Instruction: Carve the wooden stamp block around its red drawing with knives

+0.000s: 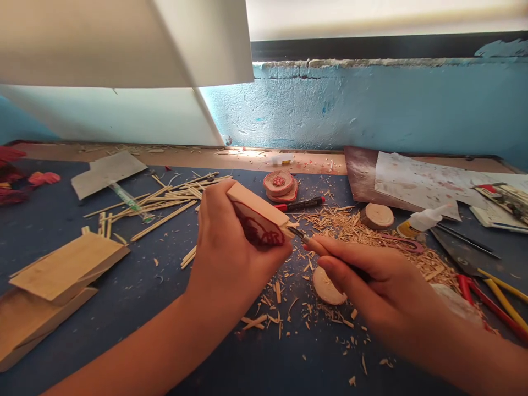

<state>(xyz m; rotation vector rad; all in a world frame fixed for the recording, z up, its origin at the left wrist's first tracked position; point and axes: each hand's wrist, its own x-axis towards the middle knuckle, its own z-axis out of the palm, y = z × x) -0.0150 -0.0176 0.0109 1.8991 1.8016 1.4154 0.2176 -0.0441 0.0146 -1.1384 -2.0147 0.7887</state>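
My left hand (231, 236) is closed around a wooden block (258, 203), which is tilted above the table. The block's top face is pale, and dark red lines are drawn on its shaded side. In my right hand (371, 280) is a carving tool (315, 246) with a wooden handle, gripped between thumb and fingers. Its metal blade meets the block's right end, where a small chip sticks up. My fingers partly hide both the block and the handle. Below the tool lies a round wood slice (329, 287).
Wood shavings (433, 264) spread across the right. Thin sticks (165, 203) and two larger wood blocks (70, 264) lie left. Behind are a red marker (301, 204), stacked wood discs (280, 185) and a glue bottle (421, 221). Red-and-yellow-handled cutters (490, 291) sit far right.
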